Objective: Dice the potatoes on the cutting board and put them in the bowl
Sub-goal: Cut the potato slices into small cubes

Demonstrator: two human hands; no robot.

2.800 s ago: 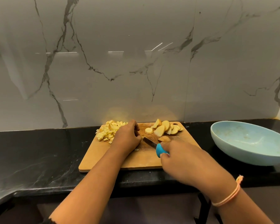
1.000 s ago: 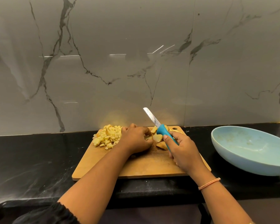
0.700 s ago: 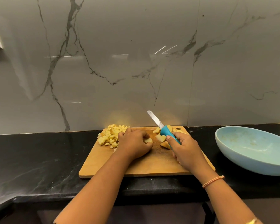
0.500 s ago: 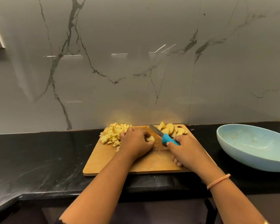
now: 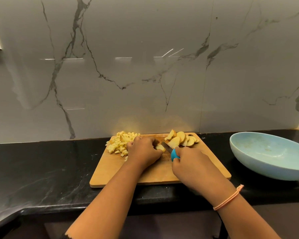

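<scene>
A wooden cutting board [image 5: 110,171] lies on the black counter. On its far left is a heap of diced potato [image 5: 120,142]. On its far right lie several potato slices [image 5: 181,140]. My left hand [image 5: 143,150] holds a potato piece [image 5: 160,147] down at the board's middle, fingers curled over it. My right hand [image 5: 192,161] grips a knife [image 5: 170,150] by its blue handle, the blade lowered beside that piece. A light blue bowl [image 5: 266,156] stands to the right of the board and looks empty.
A grey marble wall rises right behind the board. The black counter [image 5: 41,166] stretches to the left and its front edge runs just below the board. A thin orange band circles my right wrist.
The knife was raised with its blade pointing up a second ago; it has come down onto the board beside the piece under my left hand.
</scene>
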